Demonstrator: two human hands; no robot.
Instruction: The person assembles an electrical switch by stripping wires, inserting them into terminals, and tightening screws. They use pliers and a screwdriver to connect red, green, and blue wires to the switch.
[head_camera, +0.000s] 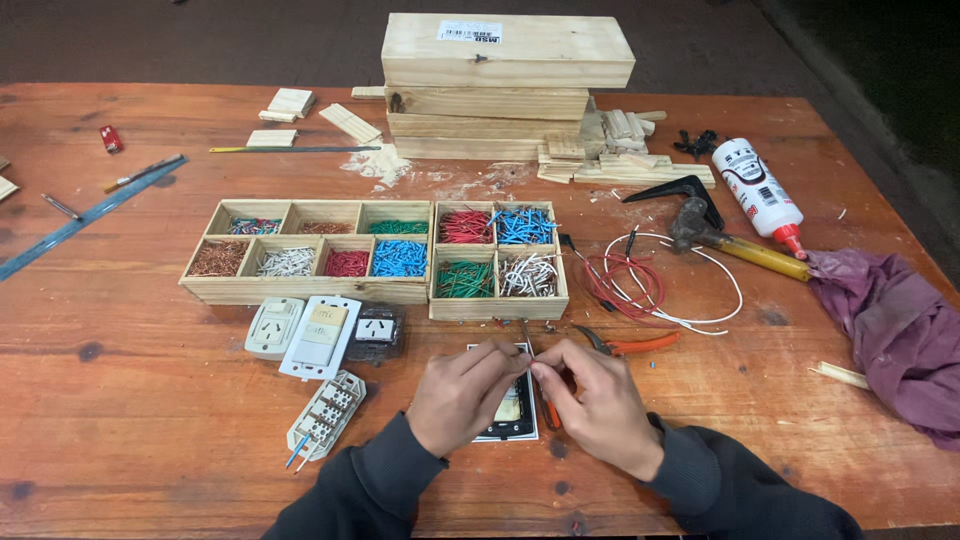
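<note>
Both hands near edge of the table (150, 400), centre. Left hand (462, 395) and right hand (590, 405) meet fingertip to fingertip over a black-framed switch plate (512, 425) lying flat on the table; the plate is mostly hidden under the left hand. Each grip is pressed together, pinching a thin wire piece (527, 340) that sticks up and away from between the two hands. Can't tell the wire's colour or whether its lower end touches the plate.

Orange-handled tool (549, 412) lies just under the right hand, partly covered. Orange-handled pliers (628, 345) sit just right of and beyond the right hand, apart from it.

Left of the hands: white socket (273, 326), white switch module (322, 336), dark socket (374, 334) in a row, then a white terminal frame (326, 412) nearer, tilted, with short blue wire ends at its near corner.

Beyond the hands: long wooden tray (300, 290) with compartments of cut wire bits (copper, white, red, blue, green), and touching its right end a square wooden tray (498, 308) with four compartments: red, blue, green, white.

Right of the trays: loose coil of red and white wire (660, 290), a hammer (720, 235) with yellow handle, a white glue bottle (760, 190) lying down with red tip, a purple cloth (890, 320) at the right edge.

Far side: stacked wood blocks (505, 70) with small offcuts around. Far left: blue ruler (85, 218), lying at an angle.
</note>
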